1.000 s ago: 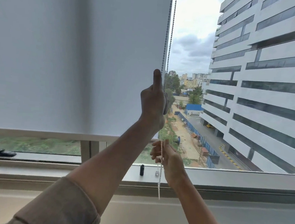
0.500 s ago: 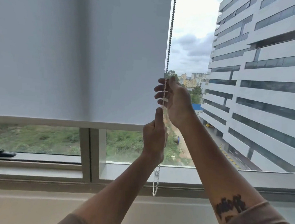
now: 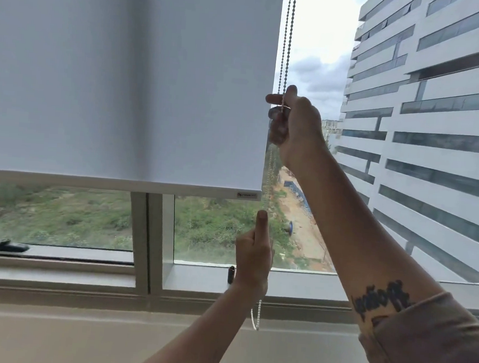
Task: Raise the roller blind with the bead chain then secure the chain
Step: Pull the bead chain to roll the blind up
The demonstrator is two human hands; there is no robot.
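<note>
Left hand (image 3: 254, 257) is sitting low and nearest, fingers curled around the bead chain (image 3: 287, 42), thumb sticking straight up along it; the chain's loop end is dangling just below that wrist, in front of the sill. Right hand (image 3: 293, 122) is working higher up, directly above the left, gripping the same chain with thumb on top and fingers wrapped round, so both hands are holding, neither one free. Between the two hands the chain is running down just past the right edge of the roller blind (image 3: 126, 72); above the right hand its two strands are going up out of frame. The blind's bottom bar (image 3: 117, 184) is hanging level between the hands, below the right one and above the left thumb tip. Beyond it a strip of window is showing, with a small dark cylinder (image 3: 230, 274) on the frame just left of the left hand, possibly the chain holder, can't tell. Progress call: raise only partway, most of the pane is covered. Remaining: more hand-over-hand pulls, then securing the chain, not yet started.
</note>
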